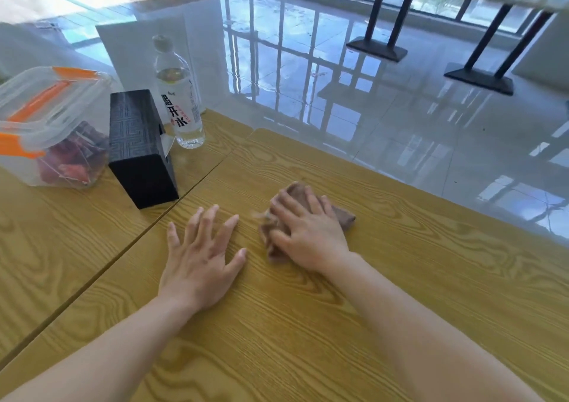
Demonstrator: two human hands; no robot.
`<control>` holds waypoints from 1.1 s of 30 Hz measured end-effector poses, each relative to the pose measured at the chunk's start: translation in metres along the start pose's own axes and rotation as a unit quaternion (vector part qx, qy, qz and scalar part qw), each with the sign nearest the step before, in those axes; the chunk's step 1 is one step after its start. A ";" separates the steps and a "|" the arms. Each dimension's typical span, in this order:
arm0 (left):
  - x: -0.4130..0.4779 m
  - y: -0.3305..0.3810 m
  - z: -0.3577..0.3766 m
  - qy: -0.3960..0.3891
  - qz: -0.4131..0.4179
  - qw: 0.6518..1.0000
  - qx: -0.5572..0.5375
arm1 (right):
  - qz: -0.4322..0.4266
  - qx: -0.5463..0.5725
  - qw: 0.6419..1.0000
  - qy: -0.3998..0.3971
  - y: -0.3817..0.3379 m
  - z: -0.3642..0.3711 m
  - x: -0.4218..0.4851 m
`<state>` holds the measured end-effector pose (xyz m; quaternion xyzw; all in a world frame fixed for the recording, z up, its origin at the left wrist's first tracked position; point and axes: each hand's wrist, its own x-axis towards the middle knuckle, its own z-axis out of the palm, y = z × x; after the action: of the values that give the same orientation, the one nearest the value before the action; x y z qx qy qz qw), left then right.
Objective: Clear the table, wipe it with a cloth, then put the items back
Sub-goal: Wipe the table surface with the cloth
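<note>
2 wood-grain tables beside glossy floor

A yellow wood-grain table butts against a second matching table on its left, with a dark seam running diagonally between them. On the left one stand a clear plastic container with orange clips, a black patterned rectangular box just beside it, and a clear labelled water bottle. On the right one lies a crumpled brown cloth — and, flat beside it, the left hand.
</note>
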<state>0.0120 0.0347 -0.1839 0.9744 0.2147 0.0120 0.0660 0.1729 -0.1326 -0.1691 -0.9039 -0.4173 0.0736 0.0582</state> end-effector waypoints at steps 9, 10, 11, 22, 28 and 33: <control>0.001 0.002 0.004 -0.010 -0.015 1.000 -0.016 | 0.089 -0.032 0.995 0.024 0.076 -0.006 -0.048; 0.001 0.002 0.004 -0.009 -0.017 1.000 -0.018 | 0.132 -0.019 0.991 0.031 0.076 -0.011 -0.016; 0.001 0.002 0.004 -0.009 -0.017 1.000 -0.017 | 0.163 -0.005 0.986 0.036 0.072 -0.014 0.017; 0.001 0.003 0.005 -0.009 -0.011 1.000 -0.012 | -0.026 -0.033 0.999 0.021 0.059 0.005 0.004; 0.000 0.005 0.003 -0.007 -0.014 1.000 -0.002 | 0.145 0.023 0.989 0.001 0.026 -0.018 0.154; 0.000 0.004 -0.002 -0.016 -0.012 1.000 0.008 | -0.024 -0.011 0.999 -0.024 -0.029 -0.007 0.153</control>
<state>0.0131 0.0313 -0.1813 0.9722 0.2257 -0.0066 0.0617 0.2506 0.0027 -0.1704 -0.8923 -0.4407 0.0893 0.0403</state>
